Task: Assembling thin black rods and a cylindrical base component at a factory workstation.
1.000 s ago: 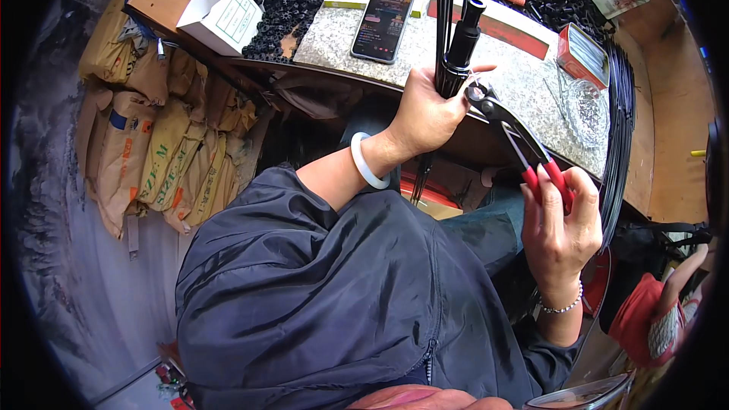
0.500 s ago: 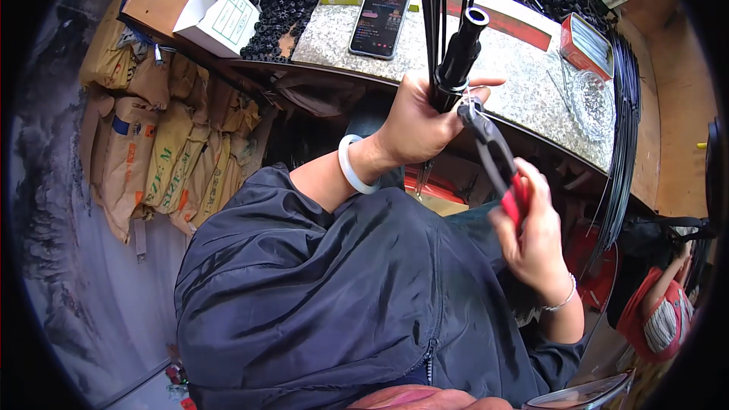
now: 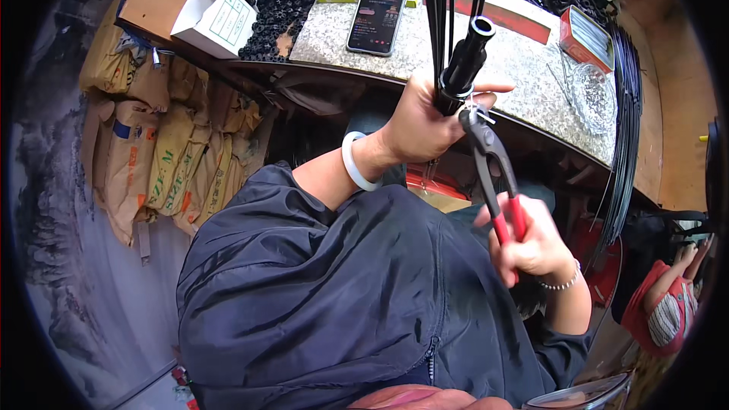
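Right hand [image 3: 529,244] lower than half a second ago, gripping pliers [image 3: 487,137], handles [image 3: 519,216] spread. Left hand [image 3: 418,125] clasps tilted tube [image 3: 464,64] and rods [image 3: 433,23] at table's [image 3: 531,80] front edge, likely bracing them against the pliers.

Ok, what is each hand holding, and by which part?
Left hand: a black tube and thin black rods, gripped below the tube's open top. Right hand: pliers, by their red handles.
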A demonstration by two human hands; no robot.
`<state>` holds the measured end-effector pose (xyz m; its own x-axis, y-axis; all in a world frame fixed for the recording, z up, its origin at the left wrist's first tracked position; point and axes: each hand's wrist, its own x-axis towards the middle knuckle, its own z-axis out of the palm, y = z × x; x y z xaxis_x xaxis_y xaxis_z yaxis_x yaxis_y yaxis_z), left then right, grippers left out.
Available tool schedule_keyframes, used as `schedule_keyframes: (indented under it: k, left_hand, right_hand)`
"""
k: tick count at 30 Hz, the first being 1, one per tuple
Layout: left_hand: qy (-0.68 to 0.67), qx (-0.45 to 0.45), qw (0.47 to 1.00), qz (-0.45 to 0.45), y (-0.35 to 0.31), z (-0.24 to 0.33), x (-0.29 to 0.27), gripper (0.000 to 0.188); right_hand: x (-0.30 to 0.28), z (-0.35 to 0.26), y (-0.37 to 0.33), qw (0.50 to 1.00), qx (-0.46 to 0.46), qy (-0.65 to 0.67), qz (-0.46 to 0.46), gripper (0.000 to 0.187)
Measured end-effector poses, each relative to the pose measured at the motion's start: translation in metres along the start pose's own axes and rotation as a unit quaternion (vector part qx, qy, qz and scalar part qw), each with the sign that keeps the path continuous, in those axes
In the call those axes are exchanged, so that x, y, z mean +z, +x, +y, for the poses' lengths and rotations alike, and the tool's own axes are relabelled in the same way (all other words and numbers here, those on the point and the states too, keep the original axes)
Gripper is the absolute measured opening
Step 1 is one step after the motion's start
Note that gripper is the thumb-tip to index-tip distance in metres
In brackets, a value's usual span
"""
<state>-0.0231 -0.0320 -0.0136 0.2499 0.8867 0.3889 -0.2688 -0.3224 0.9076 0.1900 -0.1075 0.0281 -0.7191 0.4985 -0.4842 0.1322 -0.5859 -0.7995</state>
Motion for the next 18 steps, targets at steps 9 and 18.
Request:
schedule_keyframes:
  k: [9, 18]
  left_hand:
    - [-0.043, -0.077, 0.996, 0.028, 0.002, 0.002, 0.001, 0.02]
    - [0.019, 0.01, 1.0, -0.001, 0.002, 0.003, 0.0, 0.024]
  right_hand:
    - [0.004, -0.001, 0.007, 0.902, -0.19, -0.349, 0.167, 0.043]
    - [0.001, -0.018, -0.011, 0.94, -0.105, -0.261, 0.192, 0.026]
